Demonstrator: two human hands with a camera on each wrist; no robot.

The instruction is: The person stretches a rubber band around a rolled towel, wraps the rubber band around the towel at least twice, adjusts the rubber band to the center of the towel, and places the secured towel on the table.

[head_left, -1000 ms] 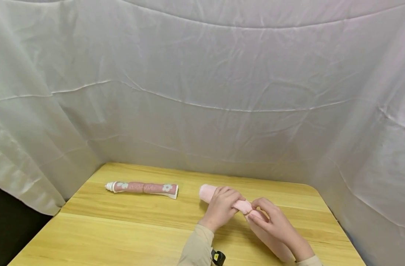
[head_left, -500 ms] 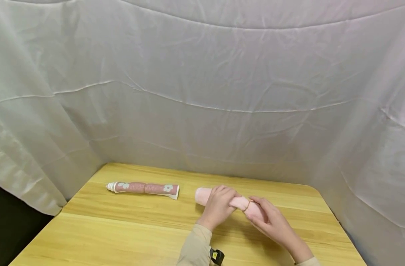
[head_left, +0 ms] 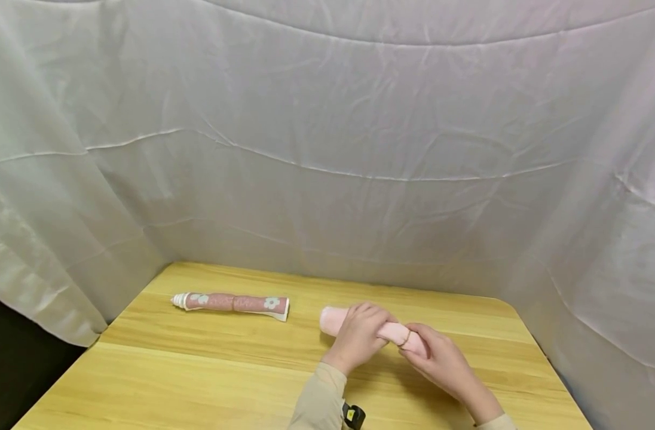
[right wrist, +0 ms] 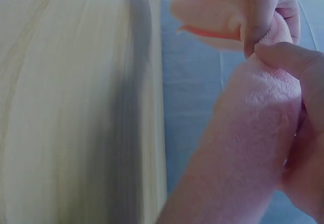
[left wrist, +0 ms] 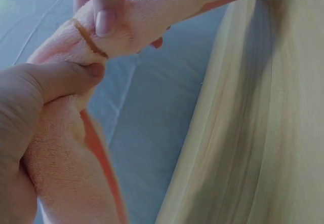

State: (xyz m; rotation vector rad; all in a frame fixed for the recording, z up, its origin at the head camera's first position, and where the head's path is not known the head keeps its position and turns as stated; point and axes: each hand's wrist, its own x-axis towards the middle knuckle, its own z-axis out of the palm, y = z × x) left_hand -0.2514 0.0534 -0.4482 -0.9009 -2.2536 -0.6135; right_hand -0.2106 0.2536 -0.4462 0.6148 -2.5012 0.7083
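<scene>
A pink towel roll (head_left: 335,319) is held just above the wooden table (head_left: 198,370), right of centre. My left hand (head_left: 367,328) grips its middle from above. My right hand (head_left: 421,346) grips the near end. A thin tan rubber band (head_left: 404,338) circles the roll between the two hands. In the left wrist view the rubber band (left wrist: 88,39) pinches the pink towel roll (left wrist: 61,158), with my left thumb (left wrist: 55,79) just below it. The right wrist view shows my right thumb (right wrist: 291,57) pressed on the pink towel roll (right wrist: 243,148).
A second rolled towel (head_left: 230,303), dusty pink with white flowers, lies on the table to the left of my hands. White cloth (head_left: 327,149) hangs behind and on both sides. The table's left edge drops off to a dark floor.
A second ago my right fingers were working at the band on the roll. The band now sits snug around it, and my right hand has closed round the near end.
</scene>
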